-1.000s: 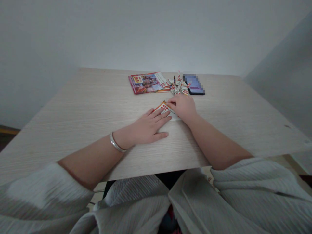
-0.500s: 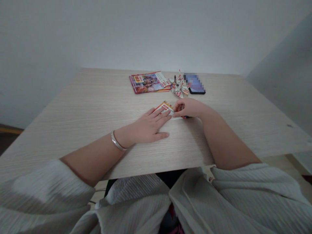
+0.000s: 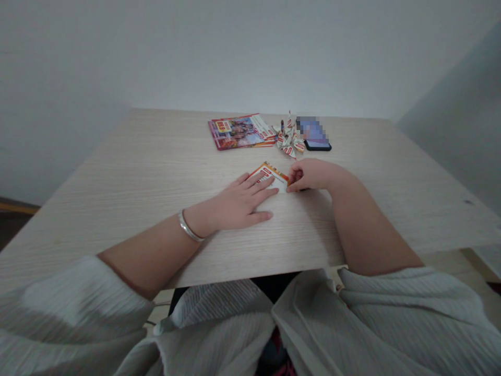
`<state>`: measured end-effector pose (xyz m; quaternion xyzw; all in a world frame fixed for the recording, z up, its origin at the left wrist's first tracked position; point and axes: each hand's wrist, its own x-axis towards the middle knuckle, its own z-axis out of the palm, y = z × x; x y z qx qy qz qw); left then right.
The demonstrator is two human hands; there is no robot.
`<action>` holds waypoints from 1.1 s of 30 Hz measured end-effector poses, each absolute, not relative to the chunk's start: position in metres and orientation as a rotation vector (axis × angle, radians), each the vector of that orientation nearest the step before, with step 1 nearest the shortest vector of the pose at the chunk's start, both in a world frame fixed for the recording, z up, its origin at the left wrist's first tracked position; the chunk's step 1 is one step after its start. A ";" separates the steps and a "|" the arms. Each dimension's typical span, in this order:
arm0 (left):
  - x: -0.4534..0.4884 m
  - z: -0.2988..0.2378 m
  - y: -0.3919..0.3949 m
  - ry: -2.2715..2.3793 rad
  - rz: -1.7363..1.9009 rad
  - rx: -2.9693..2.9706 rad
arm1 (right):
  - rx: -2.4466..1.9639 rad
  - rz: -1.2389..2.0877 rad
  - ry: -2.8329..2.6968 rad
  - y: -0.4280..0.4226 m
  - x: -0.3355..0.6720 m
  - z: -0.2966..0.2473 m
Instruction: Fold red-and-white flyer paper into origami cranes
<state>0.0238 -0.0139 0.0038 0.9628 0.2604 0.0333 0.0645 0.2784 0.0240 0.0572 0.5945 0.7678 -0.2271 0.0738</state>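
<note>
A folded paper sheet point(image 3: 278, 183), printed in white, red and orange, lies on the table in front of me. Flat on its left part rests my left hand point(image 3: 246, 201), fingers spread, a silver bangle at the wrist. My right hand point(image 3: 309, 175) is curled at the sheet's right edge, with thumb and fingertips pinching it. The fingers hide part of that edge. Just beyond the sheet stands a folded paper pinwheel-like shape point(image 3: 288, 142) with pointed tips and red print.
Farther back lies a stack of colourful flyers point(image 3: 238, 133). A phone point(image 3: 318, 141) with a lit screen lies to the right of the folded paper shape. The pale wooden table point(image 3: 156, 156) meets a white wall point(image 3: 250, 57) behind.
My right hand has slid a little to the right along the sheet, showing more of its white and orange print. My left hand stays almost still.
</note>
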 end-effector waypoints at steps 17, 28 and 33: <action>0.022 0.003 -0.013 0.788 0.143 2.893 | 1.866 -0.822 2.199 0.035 0.333 0.053; 0.028 -0.003 -0.012 1.029 0.220 2.918 | 2.232 -0.376 2.542 0.022 0.255 0.032; 0.028 -0.001 -0.013 1.020 0.196 2.912 | 2.142 -0.075 2.462 0.010 0.226 0.026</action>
